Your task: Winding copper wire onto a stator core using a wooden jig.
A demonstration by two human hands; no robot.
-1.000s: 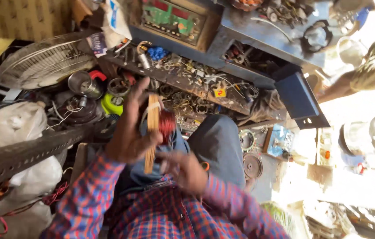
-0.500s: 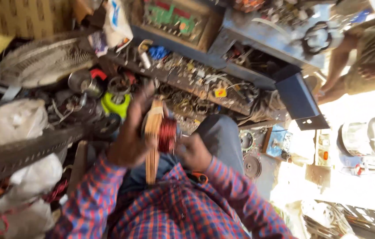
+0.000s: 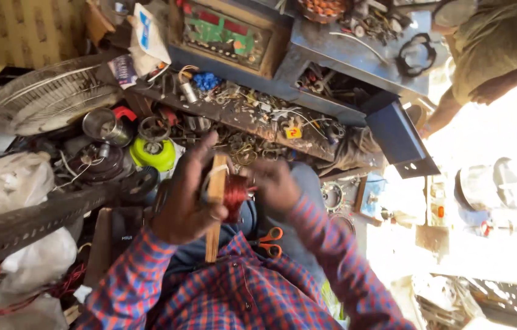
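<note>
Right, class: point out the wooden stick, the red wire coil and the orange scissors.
wooden stick (image 3: 212,235): head view, lower shaft below the hand.
red wire coil (image 3: 234,197): head view, middle of the winding.
orange scissors (image 3: 270,242): head view, handle loops.

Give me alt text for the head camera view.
A person's left hand grips a wooden stick wound with a coil of reddish copper wire, which the blurred right hand touches. Orange-handled scissors lie in the lap below a cluttered workbench.

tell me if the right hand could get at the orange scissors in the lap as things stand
Probably yes. The orange scissors lie uncovered on the lap, just below the right hand, with nothing between them. That hand is busy at the copper wire coil on the wooden stick held by the left hand.
</note>
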